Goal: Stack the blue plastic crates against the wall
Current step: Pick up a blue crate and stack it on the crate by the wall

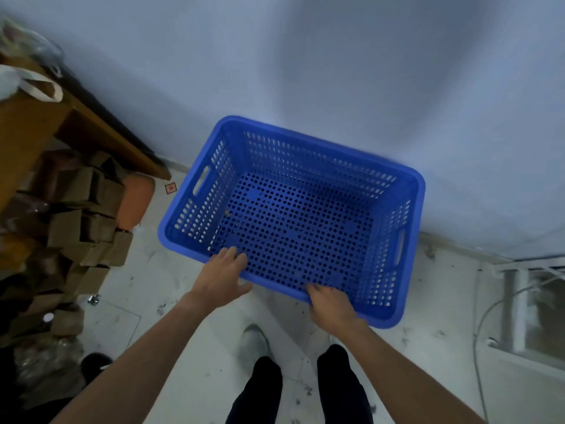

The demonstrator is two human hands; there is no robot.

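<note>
A pale wall backs the blue crate, its long axis along it; left hand and right hand grip the near rim (fingers hooked inside).

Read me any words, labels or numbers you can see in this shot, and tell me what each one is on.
No text can be read here.
Small red-bordered tag on the floor beside the blue crate: has a mark on it, too small and blurred to read.
Blue crate, cardboard boxes, wall: no visible lettering.
</note>
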